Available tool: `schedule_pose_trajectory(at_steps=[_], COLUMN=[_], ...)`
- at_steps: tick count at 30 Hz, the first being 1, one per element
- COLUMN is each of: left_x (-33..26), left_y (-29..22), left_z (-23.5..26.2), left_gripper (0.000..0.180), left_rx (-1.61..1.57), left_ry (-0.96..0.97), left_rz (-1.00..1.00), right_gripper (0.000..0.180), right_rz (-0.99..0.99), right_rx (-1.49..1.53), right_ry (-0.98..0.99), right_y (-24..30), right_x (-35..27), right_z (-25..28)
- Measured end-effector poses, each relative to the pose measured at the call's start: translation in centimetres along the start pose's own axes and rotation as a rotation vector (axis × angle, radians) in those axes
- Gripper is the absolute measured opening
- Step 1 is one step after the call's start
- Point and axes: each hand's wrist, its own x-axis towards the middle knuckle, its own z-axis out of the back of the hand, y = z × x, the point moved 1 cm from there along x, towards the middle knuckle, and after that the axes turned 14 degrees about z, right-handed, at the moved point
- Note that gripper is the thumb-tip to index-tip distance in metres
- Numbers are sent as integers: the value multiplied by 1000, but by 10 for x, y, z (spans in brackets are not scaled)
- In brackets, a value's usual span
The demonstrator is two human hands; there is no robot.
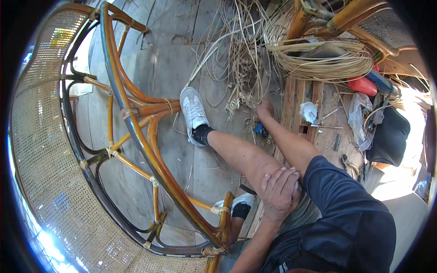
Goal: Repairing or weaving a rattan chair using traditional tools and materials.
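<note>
Strands [239, 59]: pale, thin, stiff, tangled, just beyond the right fingers, well apart from the left.
Right hand [265, 109]: low beside the tangle; open or closed, I can't tell.
Left hand [278, 193]: fingers bent over the bare leg [241, 152]; whether they grip anything, I can't tell.
Coil [318, 68]: smooth loops.
Frame [132, 118]: glossy, curved, brown cane.

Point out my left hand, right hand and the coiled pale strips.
Left hand [278, 194]: head view, back of hand.
Right hand [264, 109]: head view, visible middle.
Coiled pale strips [318, 71]: head view, lower strands.
</note>
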Motion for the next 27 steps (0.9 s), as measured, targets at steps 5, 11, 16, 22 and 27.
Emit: schedule_pose_trajectory(at_steps=[5,11,16,22,27], left_x=[-2,-1,-1,-1,-2], left_y=[1,-2,-3,-5,-5], left_z=[-3,-3,-3,-4,-3], left_gripper=[29,28,27,28,24], left_rx=[16,40,50,48,44], left_ry=[-32,-47,-48,-73,-117], left_rz=[-6,-8,-11,-23,-26], right_gripper=[24,19,27,16,22], right_rz=[55,-175,-412,-219,-45], right_rx=[-110,168,344,219,345], right_ry=[116,247,304,508,354], right_y=[-5,-2,1,10,11], right_x=[-39,-43,-45,-47,-65], right_z=[14,19,19,31,45])
